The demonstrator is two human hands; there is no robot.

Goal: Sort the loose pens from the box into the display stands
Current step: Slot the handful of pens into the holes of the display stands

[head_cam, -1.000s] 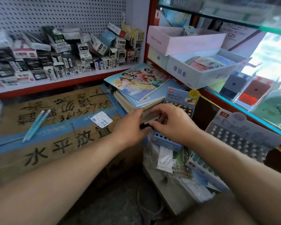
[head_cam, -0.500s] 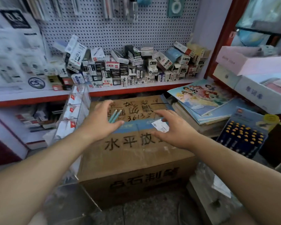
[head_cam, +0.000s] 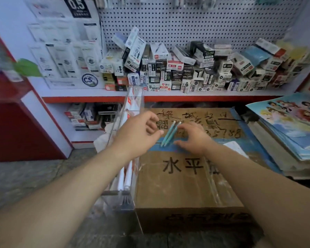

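Head: pens (head_cam: 169,134) perhaps touching right hand (head_cam: 193,138)

The left forearm (head_cam: 70,185) and right forearm (head_cam: 258,176), both bare, reach forward from the lower corners and converge on the teal pens (head_cam: 170,134). The left hand (head_cam: 139,133) hovers just left of the pens, palm down, fingers loosely curled and holding nothing, with its thumb tip pointing at their middle. The right hand (head_cam: 193,138) sits just right of the pens, arched, fingers bent downward, thumb stretched toward their near ends. Whether either hand touches the pens cannot be told — the picture is blurred there.
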